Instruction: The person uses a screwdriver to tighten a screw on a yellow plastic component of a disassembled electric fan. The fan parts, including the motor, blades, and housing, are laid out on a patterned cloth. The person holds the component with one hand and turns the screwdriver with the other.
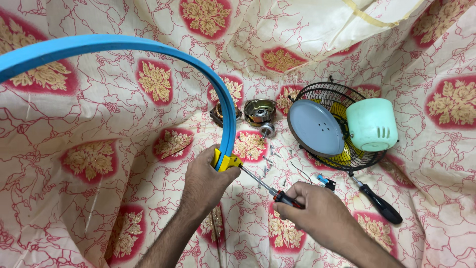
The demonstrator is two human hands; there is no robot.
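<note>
The left hand (pixel 206 181) gripped the smooth blue ring (pixel 148 47) by its yellow clip (pixel 225 162). The right hand (pixel 317 211) squeezed a thin metal screwdriver (pixel 265 187), tip touching the clip.

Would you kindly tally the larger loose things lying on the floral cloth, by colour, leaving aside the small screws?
Grey round plate: 1
Pale green housing: 1
Black wire grille: 1
Black-handled screwdriver: 1
Metal motor parts: 2
Total: 6

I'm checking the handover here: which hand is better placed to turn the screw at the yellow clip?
Right. The right hand grips the screwdriver, tip at the yellow clip; the left hand steadies the blue ring.
</note>
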